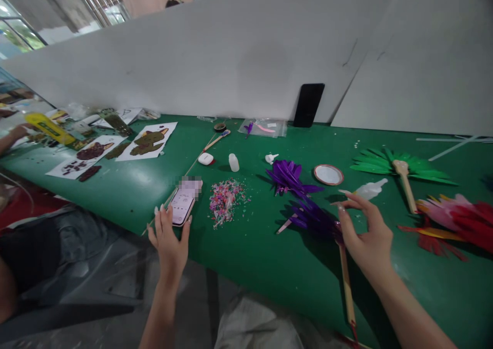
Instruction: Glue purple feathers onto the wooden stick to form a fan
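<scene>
My left hand [168, 236] is at the lower end of a phone [183, 201] with a lit screen, thumb along one edge and fingers at the other. My right hand [364, 231] hovers over a purple feather fan [316, 218] with a wooden handle [345, 282]. Its thumb and fingertips come together in a pinch; anything between them is too small to make out. More purple feathers [288, 177] spread just beyond. Beside the phone lies a pile of small pink and multicoloured bits [227, 200]. Behind my right fingers a white squeeze bottle [370, 189] rests on its side.
On the green table [254, 267] stand a round white lid [328, 175], a small white bottle [233, 162] and a white case [205, 158]. A green fan [400, 167] and red-pink feathers [462, 218] lie right. A dark phone [308, 105] leans on the partition. Another person's hand [17, 136] is far left.
</scene>
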{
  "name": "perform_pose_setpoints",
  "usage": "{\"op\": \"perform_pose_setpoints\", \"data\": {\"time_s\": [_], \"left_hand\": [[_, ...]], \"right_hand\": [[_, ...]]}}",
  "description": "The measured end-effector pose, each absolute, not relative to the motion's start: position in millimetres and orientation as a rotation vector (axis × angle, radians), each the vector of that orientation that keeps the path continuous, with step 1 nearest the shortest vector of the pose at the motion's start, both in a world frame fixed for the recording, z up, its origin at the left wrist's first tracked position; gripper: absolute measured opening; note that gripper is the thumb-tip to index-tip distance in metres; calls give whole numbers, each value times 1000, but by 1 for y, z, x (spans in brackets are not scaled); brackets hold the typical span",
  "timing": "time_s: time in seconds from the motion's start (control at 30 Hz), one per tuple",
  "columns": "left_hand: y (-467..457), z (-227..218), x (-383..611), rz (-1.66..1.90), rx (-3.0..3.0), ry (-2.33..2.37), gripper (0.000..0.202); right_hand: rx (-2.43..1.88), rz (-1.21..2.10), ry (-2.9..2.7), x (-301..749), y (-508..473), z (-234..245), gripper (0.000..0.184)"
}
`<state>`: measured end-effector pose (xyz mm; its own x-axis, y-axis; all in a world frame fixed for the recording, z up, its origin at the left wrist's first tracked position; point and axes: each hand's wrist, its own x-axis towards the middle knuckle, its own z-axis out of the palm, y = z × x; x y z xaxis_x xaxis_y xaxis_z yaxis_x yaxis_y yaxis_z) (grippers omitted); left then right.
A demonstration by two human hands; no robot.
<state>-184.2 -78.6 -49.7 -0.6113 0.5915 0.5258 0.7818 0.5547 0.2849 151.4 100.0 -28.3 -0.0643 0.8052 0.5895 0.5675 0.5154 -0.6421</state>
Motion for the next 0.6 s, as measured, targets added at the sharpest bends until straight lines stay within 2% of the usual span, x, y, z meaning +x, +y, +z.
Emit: {"op": "perform_pose_setpoints", "data": {"time_s": [0.6], "left_hand": [[-79,-49,-185,-668,-1140,-2421,60]], "right_hand": [[-1156,285,-1761,153,102,-30,32]]}}
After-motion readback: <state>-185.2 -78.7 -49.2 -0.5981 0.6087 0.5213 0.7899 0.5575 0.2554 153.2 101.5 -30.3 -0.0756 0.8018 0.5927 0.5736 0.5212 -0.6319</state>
